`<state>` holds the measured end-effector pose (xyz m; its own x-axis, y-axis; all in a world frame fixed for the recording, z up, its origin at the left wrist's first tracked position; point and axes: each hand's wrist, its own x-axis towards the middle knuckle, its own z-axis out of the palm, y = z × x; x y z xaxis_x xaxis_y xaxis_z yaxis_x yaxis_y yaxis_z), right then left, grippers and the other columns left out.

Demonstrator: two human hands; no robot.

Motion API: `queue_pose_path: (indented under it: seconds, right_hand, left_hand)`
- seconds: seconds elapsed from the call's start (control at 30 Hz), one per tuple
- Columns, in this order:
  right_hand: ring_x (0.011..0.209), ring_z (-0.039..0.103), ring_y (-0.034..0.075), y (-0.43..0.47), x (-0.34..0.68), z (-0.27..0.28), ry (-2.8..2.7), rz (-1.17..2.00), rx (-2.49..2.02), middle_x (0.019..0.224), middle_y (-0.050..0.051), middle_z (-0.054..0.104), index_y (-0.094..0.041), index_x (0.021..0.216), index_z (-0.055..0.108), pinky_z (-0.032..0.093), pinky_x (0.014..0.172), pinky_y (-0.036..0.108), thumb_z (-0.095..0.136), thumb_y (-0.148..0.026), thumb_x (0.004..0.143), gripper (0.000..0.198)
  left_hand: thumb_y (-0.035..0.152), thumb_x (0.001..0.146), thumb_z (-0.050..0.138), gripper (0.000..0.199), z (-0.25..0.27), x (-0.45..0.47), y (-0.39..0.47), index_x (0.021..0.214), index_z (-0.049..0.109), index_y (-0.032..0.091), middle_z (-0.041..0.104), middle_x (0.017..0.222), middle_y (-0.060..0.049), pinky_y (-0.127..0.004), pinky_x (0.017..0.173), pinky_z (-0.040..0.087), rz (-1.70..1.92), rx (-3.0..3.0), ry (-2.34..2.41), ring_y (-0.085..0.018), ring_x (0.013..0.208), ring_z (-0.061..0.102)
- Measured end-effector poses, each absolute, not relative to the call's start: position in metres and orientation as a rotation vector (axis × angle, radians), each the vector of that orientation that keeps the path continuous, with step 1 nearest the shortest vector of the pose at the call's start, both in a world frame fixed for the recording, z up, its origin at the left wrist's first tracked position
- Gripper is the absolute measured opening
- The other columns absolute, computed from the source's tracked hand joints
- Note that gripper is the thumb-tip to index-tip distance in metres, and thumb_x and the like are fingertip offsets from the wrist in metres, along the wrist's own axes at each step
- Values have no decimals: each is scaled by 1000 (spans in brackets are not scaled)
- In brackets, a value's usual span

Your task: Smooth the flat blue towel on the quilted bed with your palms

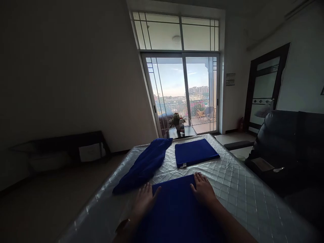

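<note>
A blue cloth (177, 206) lies spread flat right in front of me, running down out of the bottom of the view. At its left edge rests my left hand (145, 199), fingers stretched out and thumb on the fabric. My right hand (203, 189) lies flat over the far right corner of the same cloth, fingers extended. Beyond my hands is a neatly folded blue cloth (196, 152) with a small white label at its near edge. To its left, a second blue cloth (145, 163) lies loose and crumpled.
All the cloths lie on a table with a silvery quilted cover (243, 182). A plant (175, 119) and a bottle (181, 126) stand on a small table behind it, before a sliding glass door. A dark leather chair (291, 145) is at the right.
</note>
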<state>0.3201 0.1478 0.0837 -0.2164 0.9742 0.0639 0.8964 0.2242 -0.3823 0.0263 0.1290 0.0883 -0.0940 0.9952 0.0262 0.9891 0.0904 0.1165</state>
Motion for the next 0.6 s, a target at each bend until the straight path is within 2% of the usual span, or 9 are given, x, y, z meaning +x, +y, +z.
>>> queue_pose_path:
  seconds: [0.07,0.23,0.37,0.47,0.6]
  right_hand:
    - [157,16,24,148,320,83,-2203,378,-1749,169,10,23,-10,160,24,12,127,41,27,-50,100,72]
    - [157,17,24,152,322,74,-2231,332,-1720,168,10,24,-9,159,27,12,127,41,28,-43,100,68]
    - [157,15,24,154,325,66,-2313,240,-1664,169,10,21,-9,160,25,12,127,41,30,-32,99,65]
    - [157,15,24,154,324,67,-2312,241,-1658,169,10,20,-9,160,25,13,127,42,28,-32,100,65]
    - [157,16,24,151,321,75,-2222,348,-1708,168,10,23,-8,159,28,12,127,41,27,-40,100,67]
  left_hand:
    - [60,101,20,82,91,54,135,151,40,-2,35,162,-26,-53,126,24,200,2170,2199,-35,153,30]
    - [50,105,26,59,75,151,147,153,44,21,44,162,-10,-47,124,33,322,2479,1828,-24,153,34]
    - [42,107,24,54,59,196,154,156,38,22,49,159,-14,-52,120,39,515,2664,1601,-26,150,40]
    - [40,107,24,54,52,192,155,156,37,21,48,159,-14,-54,120,39,502,2710,1619,-27,150,39]
    - [44,106,28,54,50,156,151,153,44,22,50,158,-12,-55,120,39,423,2693,1788,-28,149,42]
